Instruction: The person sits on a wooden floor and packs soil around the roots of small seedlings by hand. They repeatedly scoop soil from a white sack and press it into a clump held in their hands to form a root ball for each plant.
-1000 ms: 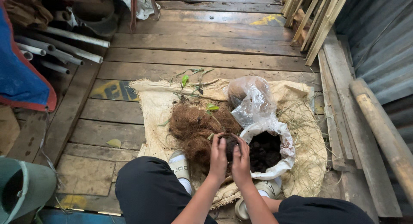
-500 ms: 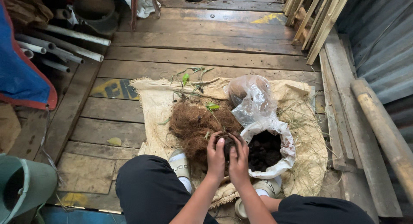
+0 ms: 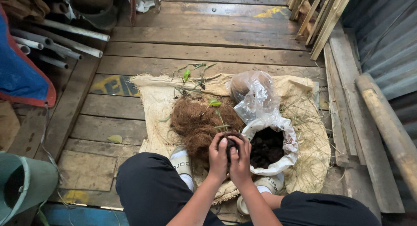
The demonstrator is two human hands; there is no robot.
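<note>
My left hand (image 3: 217, 157) and my right hand (image 3: 241, 160) are cupped together around a dark ball of soil (image 3: 230, 145), pressing it from both sides. A thin seedling stem with small green leaves (image 3: 216, 105) rises from the ball. Just beyond my hands lies a heap of brown coconut fibre (image 3: 196, 122). To the right stands a white sack of dark soil (image 3: 268, 147) with its mouth rolled open. All of it rests on a burlap sheet (image 3: 153, 100) spread over the plank floor.
A clear plastic bag (image 3: 251, 92) holding a brown lump stands behind the sack. Loose plant cuttings (image 3: 191, 74) lie at the burlap's far edge. Grey pipes (image 3: 52, 39) and blue cloth (image 3: 19, 74) at left, a green pot (image 3: 26, 182) lower left, timber and corrugated metal (image 3: 382, 43) at right.
My hands have stayed clasped over the soil ball, shifting their grip slightly around it. Nothing else has moved.
</note>
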